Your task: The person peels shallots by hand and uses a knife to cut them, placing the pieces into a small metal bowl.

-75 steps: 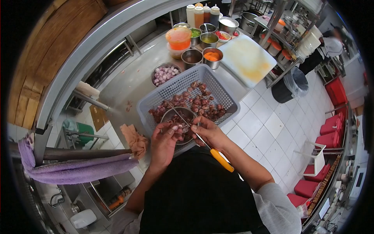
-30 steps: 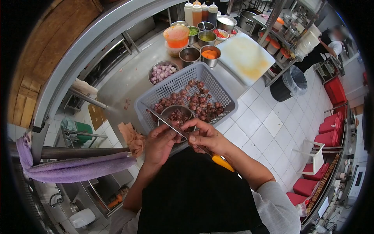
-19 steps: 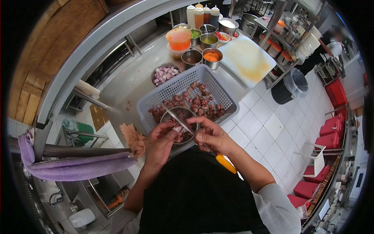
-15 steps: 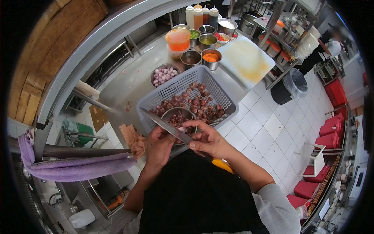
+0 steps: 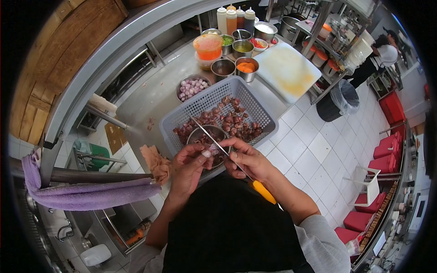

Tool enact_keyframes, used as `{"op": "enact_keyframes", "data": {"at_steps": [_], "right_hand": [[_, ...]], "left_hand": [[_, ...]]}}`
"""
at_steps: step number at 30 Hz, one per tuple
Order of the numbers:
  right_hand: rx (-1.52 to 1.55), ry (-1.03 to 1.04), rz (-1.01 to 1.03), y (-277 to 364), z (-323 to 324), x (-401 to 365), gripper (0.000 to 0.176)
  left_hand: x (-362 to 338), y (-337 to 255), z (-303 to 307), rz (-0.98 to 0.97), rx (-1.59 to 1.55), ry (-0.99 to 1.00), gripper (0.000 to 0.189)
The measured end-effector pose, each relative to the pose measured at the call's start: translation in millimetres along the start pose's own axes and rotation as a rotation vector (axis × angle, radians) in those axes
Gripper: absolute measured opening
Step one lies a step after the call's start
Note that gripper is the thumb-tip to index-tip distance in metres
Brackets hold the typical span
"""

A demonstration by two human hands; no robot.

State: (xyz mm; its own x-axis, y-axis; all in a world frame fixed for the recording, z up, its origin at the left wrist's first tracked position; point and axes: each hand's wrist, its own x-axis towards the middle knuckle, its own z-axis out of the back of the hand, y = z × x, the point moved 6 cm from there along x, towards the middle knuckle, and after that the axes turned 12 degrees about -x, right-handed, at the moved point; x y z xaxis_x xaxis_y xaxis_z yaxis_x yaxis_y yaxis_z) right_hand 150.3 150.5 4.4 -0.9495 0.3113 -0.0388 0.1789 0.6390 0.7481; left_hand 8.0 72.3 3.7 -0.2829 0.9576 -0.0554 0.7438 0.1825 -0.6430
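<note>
Peeling under way, looks less than half done. Left hand [image 5: 189,166] over near edge of basket [image 5: 202,101], thumb and fingertips pinching one shallot [image 5: 210,150]. Pale flesh showing at one end, so mid-peel by the look of it. Right hand [image 5: 248,159] just right of that, closed round knife [image 5: 211,139]. Blade angled up-left across basket's near half and against the shallot, yellow handle poking out behind the palm toward the body.

Done, judging by contents: bowl of peeled shallots [image 5: 192,87] just beyond basket's far-left side, pinkish-white bulbs across its bottom. Small bowl [image 5: 196,133] inside basket at near side, right under the hands, holding dark scraps. Probably skins, cannot tell for sure.

Left to do: heap of unpeeled shallots [image 5: 232,120] covering most of basket floor, clearly more than what sits peeled. Bulk of the job ahead, as an estimate.

Writing: none readable.
- Squeeze bottles [image 5: 233,17] far beyond basket, no legible labels.
- Orange-lidded tub [image 5: 208,45] beyond basket's far corner, plain.
- Cutting board [image 5: 287,68] beyond basket to the right, stained yellow, no marks.
- No brand visible on basket or knife. Too small to rule out fine print.
</note>
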Motion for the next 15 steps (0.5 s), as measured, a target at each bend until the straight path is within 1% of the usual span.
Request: {"op": "enact_keyframes", "data": {"at_steps": [3,9,11,15], "right_hand": [[0.020,0.014,-0.006,1.2,0.2,-0.2,0.037],[0.004,-0.016,0.004,0.3,7.4,-1.0,0.037],[-0.081,-0.079,0.010,3.9,14.8,-2.4,0.043],[-0.192,-0.110,-0.001,3.2,18.5,-3.8,0.047]], "left_hand": [[1.3,5.7,2.5,0.012,-0.089,-0.001,0.024],[4.0,10.9,2.0,-0.007,-0.076,-0.002,0.024],[4.7,8.2,-2.9,-0.015,-0.065,-0.007,0.025],[6.6,9.4,0.3,-0.018,-0.041,-0.015,0.027]]}}
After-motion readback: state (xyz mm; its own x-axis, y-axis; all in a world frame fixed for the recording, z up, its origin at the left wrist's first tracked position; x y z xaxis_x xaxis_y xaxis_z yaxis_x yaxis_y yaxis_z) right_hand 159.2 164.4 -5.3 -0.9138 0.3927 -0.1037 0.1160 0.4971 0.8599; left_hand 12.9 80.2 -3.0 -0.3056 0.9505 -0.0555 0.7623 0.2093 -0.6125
